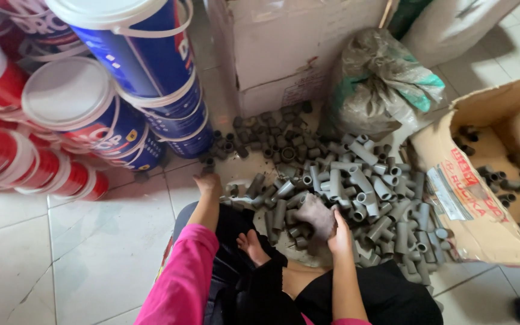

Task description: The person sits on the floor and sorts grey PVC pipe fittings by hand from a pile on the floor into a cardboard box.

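Fingers of the right hand (338,236) are clamped on a dusty grey cloth (316,215) over the grey plastic pipe-fitting heap (356,192); the left hand (207,182) braces on the tiled floor (91,241), fingers' spread unclear.

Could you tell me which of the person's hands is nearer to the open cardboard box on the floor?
The right. The right hand rests on the pile of grey pipe fittings just beside the cardboard box; the left hand lies across the pile, towards the stacked buckets.

Grey pipe fittings (356,186), blue and red buckets (151,54), pink sleeve (182,283).
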